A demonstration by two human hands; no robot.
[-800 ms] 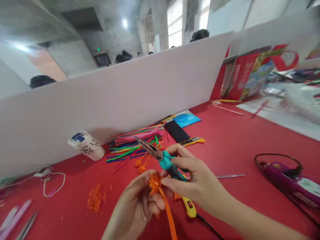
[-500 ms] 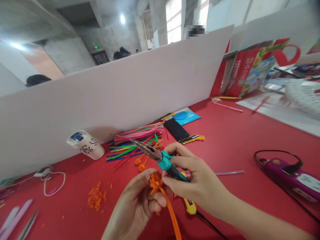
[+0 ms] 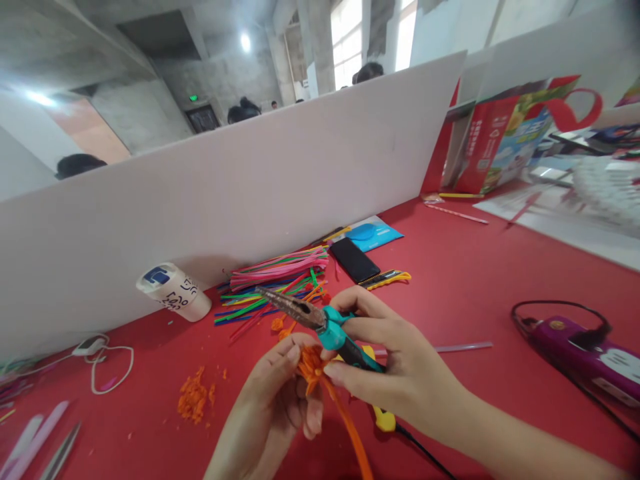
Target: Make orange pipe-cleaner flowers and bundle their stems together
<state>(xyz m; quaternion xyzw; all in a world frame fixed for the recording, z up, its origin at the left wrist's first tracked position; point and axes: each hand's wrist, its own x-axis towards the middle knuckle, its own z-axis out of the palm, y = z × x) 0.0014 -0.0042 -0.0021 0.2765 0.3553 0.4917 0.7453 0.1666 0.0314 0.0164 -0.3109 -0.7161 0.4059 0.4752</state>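
My left hand [image 3: 273, 407] is closed around an orange pipe-cleaner flower [image 3: 311, 365] whose long orange stem [image 3: 353, 433] runs down toward me. My right hand [image 3: 387, 363] grips teal-handled long-nose pliers [image 3: 313, 319], their rusty jaws closed and pointing up to the left, while its thumb and fingertip pinch the flower's head. Both hands meet low in the middle of the view, just above the red table [image 3: 470, 300].
A bundle of coloured pipe cleaners [image 3: 273, 283], a black phone [image 3: 354, 260] and a tipped white cup [image 3: 173, 292] lie by the white partition [image 3: 225, 193]. Orange scraps [image 3: 193, 397] lie left, a purple glue gun [image 3: 580, 350] right, a yellow tool [image 3: 383, 417] under my right hand.
The pliers' jaws have tilted lower and further left. My hands have shifted slightly down, still working the flower's head.
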